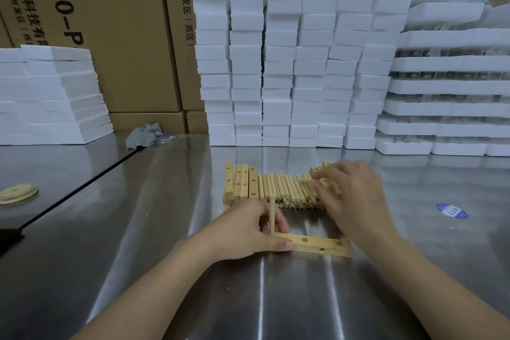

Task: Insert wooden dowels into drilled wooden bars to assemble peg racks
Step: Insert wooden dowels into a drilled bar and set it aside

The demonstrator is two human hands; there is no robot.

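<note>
Our left hand [248, 232] clasps the drilled bar [317, 246] with one dowel [272, 214] seated, while our blurred right hand [356, 196], grip unclear, works the dowel pile [281, 190] for a peg to line up squarely over the next hole.

A single wide-angle camera sits at head height over the near edge of the steel table [110, 229] and looks forward and steeply down. Both forearms enter from the bottom edge. The left hand [242, 232], the right hand [356, 201] and the drilled bar [317, 246] lie close below the lens, around mid-frame. The upper half takes in the white foam stacks [289, 63] and cardboard boxes [124, 36] at the far side, and straight lines bow near the frame's edges.
</note>
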